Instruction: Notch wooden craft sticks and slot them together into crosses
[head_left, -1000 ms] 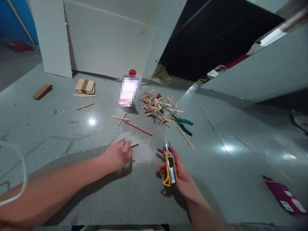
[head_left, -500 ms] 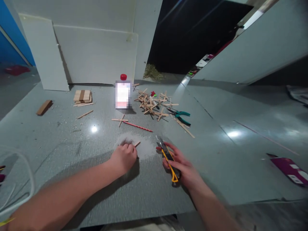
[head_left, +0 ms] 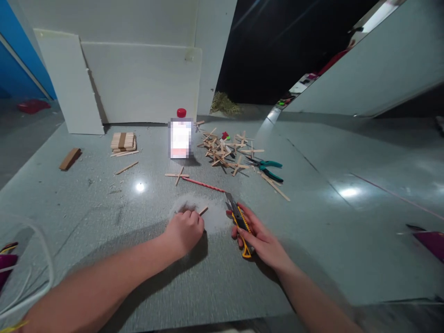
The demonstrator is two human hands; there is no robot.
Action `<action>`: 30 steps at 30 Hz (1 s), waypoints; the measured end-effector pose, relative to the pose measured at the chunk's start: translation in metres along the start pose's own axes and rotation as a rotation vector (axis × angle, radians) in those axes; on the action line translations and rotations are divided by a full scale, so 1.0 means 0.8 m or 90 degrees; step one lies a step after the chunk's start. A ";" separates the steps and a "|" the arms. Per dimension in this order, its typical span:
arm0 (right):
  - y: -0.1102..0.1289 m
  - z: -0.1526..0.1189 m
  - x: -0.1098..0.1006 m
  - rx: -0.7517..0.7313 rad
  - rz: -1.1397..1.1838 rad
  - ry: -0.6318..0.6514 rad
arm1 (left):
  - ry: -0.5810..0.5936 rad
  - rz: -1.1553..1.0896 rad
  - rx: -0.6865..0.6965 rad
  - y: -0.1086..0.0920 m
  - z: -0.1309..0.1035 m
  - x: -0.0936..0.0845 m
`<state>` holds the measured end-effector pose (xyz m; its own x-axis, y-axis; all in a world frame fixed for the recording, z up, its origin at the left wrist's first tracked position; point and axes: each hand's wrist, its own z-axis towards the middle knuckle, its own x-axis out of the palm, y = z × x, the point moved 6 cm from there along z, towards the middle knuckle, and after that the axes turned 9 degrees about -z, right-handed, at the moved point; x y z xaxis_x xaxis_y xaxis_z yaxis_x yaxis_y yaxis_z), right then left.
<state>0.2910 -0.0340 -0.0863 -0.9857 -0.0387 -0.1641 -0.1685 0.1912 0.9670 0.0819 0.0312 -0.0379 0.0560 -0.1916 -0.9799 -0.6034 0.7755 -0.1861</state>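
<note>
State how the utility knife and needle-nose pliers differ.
The utility knife is yellow and dark; the needle-nose pliers have teal handles. The knife is in the right hand; the pliers lie unheld. The knife has one handle; the pliers have two, spread apart. Both are hand tools.

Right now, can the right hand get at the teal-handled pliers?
Probably, but not free-handed: the right hand holds a utility knife. The pliers lie beyond it, with only flat wooden sticks by their near handle.
</note>
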 end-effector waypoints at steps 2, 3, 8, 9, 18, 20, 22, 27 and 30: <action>0.003 0.000 0.001 -0.002 -0.004 0.008 | 0.000 0.003 -0.003 0.001 0.000 0.000; 0.004 0.000 0.002 -0.004 -0.002 0.011 | 0.001 0.004 -0.005 0.001 -0.001 0.000; 0.000 -0.001 0.001 -0.002 0.006 0.019 | 0.000 0.008 -0.029 0.005 0.000 0.002; -0.002 -0.001 0.000 -0.001 0.004 0.019 | 0.000 0.009 -0.031 0.006 0.000 0.003; -0.012 0.003 -0.006 0.014 0.001 -0.008 | -0.024 0.040 -0.002 0.002 -0.002 0.005; -0.013 0.003 -0.007 0.022 -0.001 -0.020 | -0.039 0.054 0.016 0.000 -0.002 0.007; -0.014 0.004 -0.007 0.027 -0.001 -0.024 | -0.058 0.068 0.037 -0.002 -0.003 0.009; -0.019 0.001 -0.006 0.049 -0.014 -0.014 | -0.119 0.113 0.081 -0.008 -0.004 0.016; -0.022 -0.004 -0.009 0.058 -0.060 -0.022 | -0.163 0.144 0.089 -0.012 -0.005 0.019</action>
<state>0.3008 -0.0404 -0.1018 -0.9646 -0.0268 -0.2622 -0.2592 0.2759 0.9256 0.0854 0.0182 -0.0503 0.1408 0.1373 -0.9805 -0.5090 0.8595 0.0473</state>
